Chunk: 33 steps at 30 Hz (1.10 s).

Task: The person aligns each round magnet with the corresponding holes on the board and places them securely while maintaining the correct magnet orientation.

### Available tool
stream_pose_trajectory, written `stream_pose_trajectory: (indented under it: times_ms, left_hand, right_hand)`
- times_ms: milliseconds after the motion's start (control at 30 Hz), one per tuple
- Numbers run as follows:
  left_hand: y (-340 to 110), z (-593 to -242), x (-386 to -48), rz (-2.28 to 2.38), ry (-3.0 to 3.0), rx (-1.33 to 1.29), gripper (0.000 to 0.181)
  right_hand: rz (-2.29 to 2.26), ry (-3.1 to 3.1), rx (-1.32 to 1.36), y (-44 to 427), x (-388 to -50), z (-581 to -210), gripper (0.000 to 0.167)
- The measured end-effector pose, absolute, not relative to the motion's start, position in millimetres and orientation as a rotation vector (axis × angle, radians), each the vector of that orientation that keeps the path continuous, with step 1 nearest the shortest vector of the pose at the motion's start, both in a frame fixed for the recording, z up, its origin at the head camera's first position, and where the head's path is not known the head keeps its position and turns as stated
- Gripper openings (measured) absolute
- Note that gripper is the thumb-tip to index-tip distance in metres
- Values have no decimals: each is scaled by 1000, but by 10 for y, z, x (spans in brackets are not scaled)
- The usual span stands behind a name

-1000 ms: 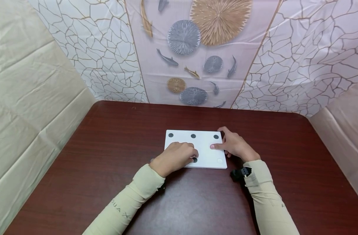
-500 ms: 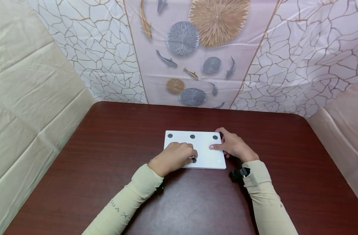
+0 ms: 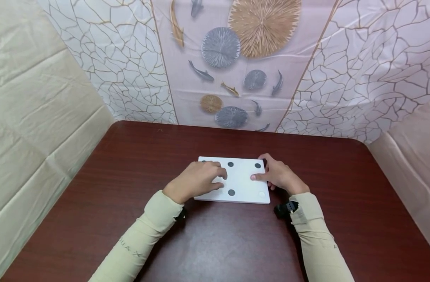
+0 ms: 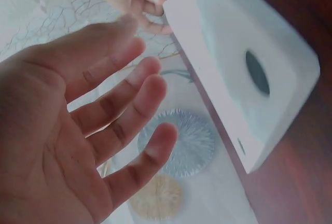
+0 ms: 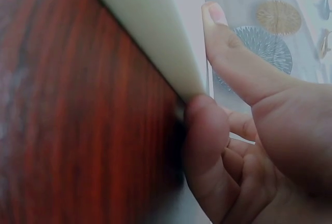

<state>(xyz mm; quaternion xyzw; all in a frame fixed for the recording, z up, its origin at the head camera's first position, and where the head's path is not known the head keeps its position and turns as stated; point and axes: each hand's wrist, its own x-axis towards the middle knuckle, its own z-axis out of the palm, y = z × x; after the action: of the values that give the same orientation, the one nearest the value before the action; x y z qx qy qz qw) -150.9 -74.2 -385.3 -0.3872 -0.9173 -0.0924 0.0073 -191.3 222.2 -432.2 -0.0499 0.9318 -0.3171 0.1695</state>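
A flat white rectangular board (image 3: 241, 180) lies on the table, its top dotted with dark round spots (image 3: 231, 192) and one pale round spot (image 3: 262, 194) at the near right corner. My left hand (image 3: 197, 180) hovers over the board's left part, fingers loosely bent and holding nothing; it hides some of the spots there. In the left wrist view, a gap separates my left fingertips (image 4: 163, 136) from the board (image 4: 223, 42). At the right end, my right hand (image 3: 282, 174) grips the board, thumb on top and the other fingers at its side edge (image 5: 155, 37).
The dark reddish-brown table (image 3: 137, 156) extends around the board on all sides. Behind it hangs a patterned cloth (image 3: 222, 86) with fish and round motifs. A beige cloth wall (image 3: 42, 137) stands at the left, another at the right (image 3: 412, 164).
My left hand has lifted off the near middle spot and moved left, its fingers spreading a little; that spot now shows fully. My right hand keeps its grip, and the board stays put.
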Motion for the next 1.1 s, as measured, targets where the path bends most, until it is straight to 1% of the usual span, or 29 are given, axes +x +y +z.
stream_pose_trajectory:
  times_ms: [200, 467, 733, 1100]
  left_hand:
    - [-913, -3689, -1513, -424, -2939, -1204, 22]
    - [-1183, -3636, -1554, -319, -2950, -1141, 23]
    - [-1391, -3702, -1524, -257, -2947, -1118, 13]
    - [-1588, -3857, -1466, -252, -3011, -1073, 14]
  right_hand:
    - [-896, 2642, -154, 2235, -1914, -4317, 78]
    - [-889, 2623, -123, 2196, -1915, -4307, 75]
    - [-897, 2614, -111, 2197, -1917, -4312, 72]
    - [-886, 2619, -119, 2197, -1924, -4321, 73]
